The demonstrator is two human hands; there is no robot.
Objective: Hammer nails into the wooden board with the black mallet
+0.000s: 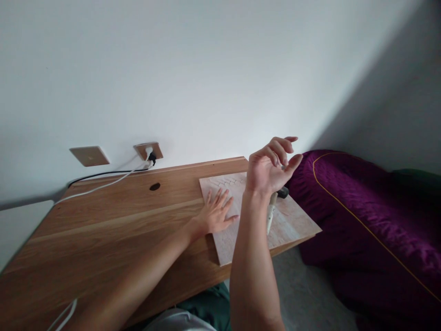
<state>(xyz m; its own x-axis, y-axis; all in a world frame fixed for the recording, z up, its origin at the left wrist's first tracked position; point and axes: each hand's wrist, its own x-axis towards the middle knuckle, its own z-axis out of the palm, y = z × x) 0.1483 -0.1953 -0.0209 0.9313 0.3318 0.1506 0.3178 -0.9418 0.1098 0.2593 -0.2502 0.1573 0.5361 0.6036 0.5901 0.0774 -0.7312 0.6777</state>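
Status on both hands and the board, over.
Left hand flat on board. Right hand raised, half curled. Pale tube on board, black object by edge; right forearm partly hides board.

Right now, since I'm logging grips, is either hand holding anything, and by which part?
Nothing is visibly held: the left hand lies spread on the pale board; the raised right hand appears empty.

The left hand (216,216) lies flat, fingers (222,197) spread; the right hand (268,168) rises, half-curled.

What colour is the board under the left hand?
The board is pale pinkish beige, slightly mottled; the head view shows it best.
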